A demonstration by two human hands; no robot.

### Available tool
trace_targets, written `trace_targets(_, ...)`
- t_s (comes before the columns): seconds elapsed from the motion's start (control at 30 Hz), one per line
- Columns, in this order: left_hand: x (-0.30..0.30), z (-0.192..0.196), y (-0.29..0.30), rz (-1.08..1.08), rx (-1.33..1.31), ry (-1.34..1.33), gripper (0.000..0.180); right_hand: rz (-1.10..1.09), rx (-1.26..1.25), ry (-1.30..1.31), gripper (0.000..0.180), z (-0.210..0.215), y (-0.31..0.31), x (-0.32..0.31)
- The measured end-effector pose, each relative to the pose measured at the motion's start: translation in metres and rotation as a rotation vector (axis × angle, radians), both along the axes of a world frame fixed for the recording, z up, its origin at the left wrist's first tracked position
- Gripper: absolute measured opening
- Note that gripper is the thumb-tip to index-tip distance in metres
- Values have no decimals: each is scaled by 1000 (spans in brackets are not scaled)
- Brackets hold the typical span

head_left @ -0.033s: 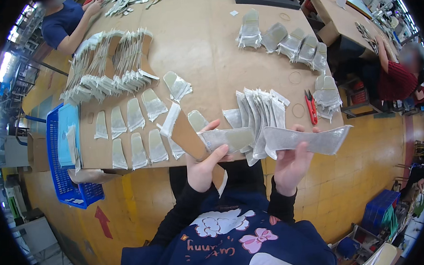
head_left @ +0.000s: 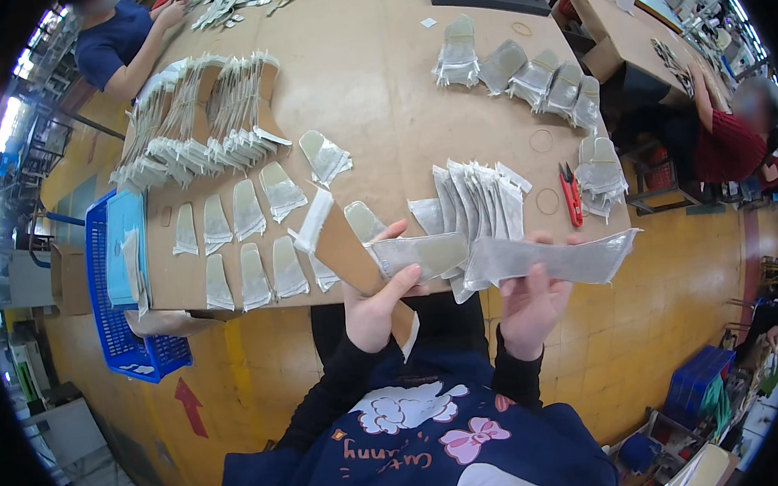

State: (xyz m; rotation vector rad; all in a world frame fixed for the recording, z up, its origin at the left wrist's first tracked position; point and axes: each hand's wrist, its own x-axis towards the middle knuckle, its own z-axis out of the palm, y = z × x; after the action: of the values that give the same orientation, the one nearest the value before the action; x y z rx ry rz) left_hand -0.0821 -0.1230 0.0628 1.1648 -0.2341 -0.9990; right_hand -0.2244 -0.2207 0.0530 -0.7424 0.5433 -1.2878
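Note:
My left hand (head_left: 375, 311) is closed on two crossed pieces. One is a long brown curved panel (head_left: 345, 253) with white folded ends; the other is a short silvery piece (head_left: 439, 255) with a rounded beige tip, its thumb-side face pressed by my thumb. My right hand (head_left: 535, 301) pinches a long silvery-grey curved panel (head_left: 577, 260) between thumb and fingers. This panel's left end lies close to the short piece's tip and in front of a fanned stack of silvery panels (head_left: 484, 201). Whether the two ends touch, I cannot tell.
Short silvery pieces (head_left: 247, 209) lie in rows at left, behind them bundles of brown panels (head_left: 242, 100). At right are red-handled snips (head_left: 572, 198), rubber bands (head_left: 547, 202) and small stacks (head_left: 535, 81). A blue basket (head_left: 105, 287) stands left. Two people work nearby.
The silvery-grey panel in my right hand has shifted left, toward the short piece, and its face has tilted slightly. My left hand and its pieces have hardly moved.

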Motion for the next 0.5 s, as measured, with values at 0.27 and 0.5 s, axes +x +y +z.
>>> trace_targets(0.27, -2, -3, 0, -57, -33, -83, 46, 161, 106, 89, 41, -9, 10, 16)
trace_targets(0.5, -7, 3, 1, -36, -12, -71, 44, 153, 61, 120, 41, -12, 14, 21)
